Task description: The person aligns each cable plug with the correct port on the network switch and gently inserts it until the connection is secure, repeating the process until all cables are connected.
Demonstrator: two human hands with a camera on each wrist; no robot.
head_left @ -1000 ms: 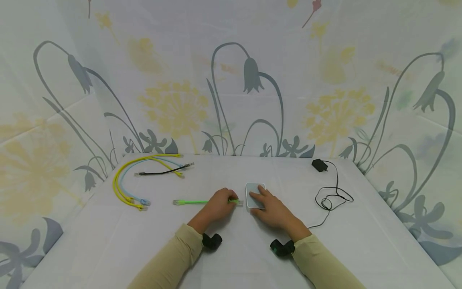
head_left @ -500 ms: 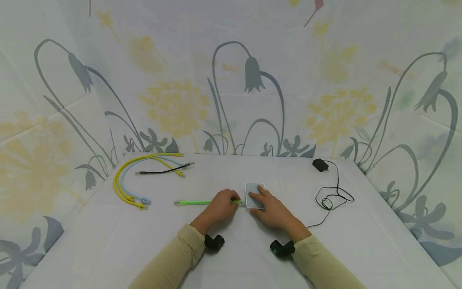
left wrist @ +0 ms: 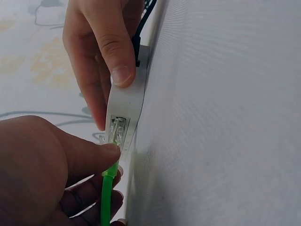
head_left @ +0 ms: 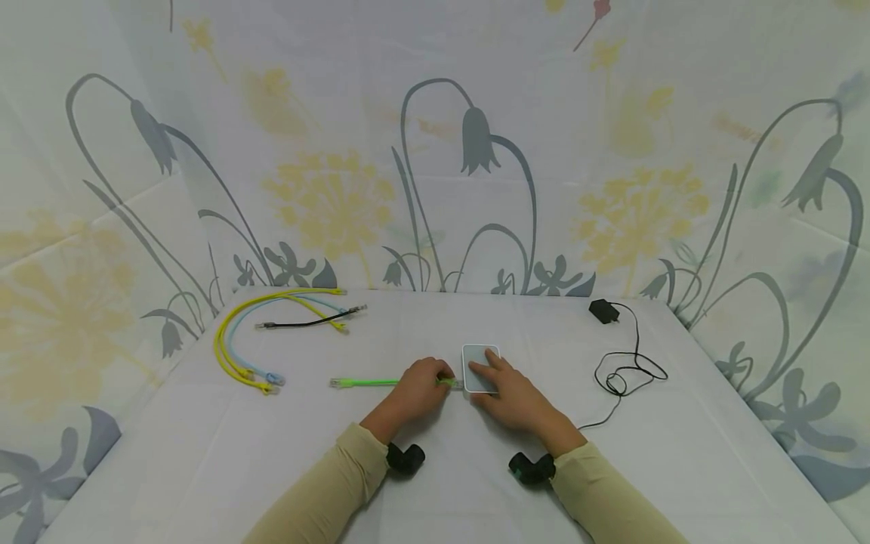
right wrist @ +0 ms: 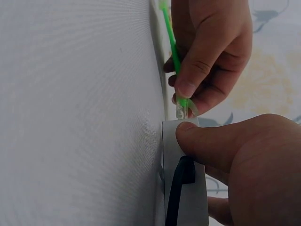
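Green cable [head_left: 370,382] at the side of the white box [head_left: 479,357]

The left hand [head_left: 419,389] pinches the green cable by its clear plug [left wrist: 116,129], thumb and fingers clamped together on it. The plug sits at nine o'clock of the white box, its tip at a socket [left wrist: 125,124]; how far in cannot be told. The right hand [head_left: 515,399] holds the white box from four o'clock, thumb against the near side, where a black cord [right wrist: 174,197] enters at six o'clock. The green cable's loose end points to nine o'clock. Thin black wire [head_left: 637,340] loops at three o'clock and joins a charger [head_left: 603,310] just past two. Well apart, between nine and ten, yellow cables [head_left: 219,344] and a light blue cable [head_left: 229,335] curve, a short black cable [head_left: 299,326] crossing one yellow strand. A flowered cloth [head_left: 326,60] rises at twelve o'clock behind the white tablecloth [head_left: 462,499]
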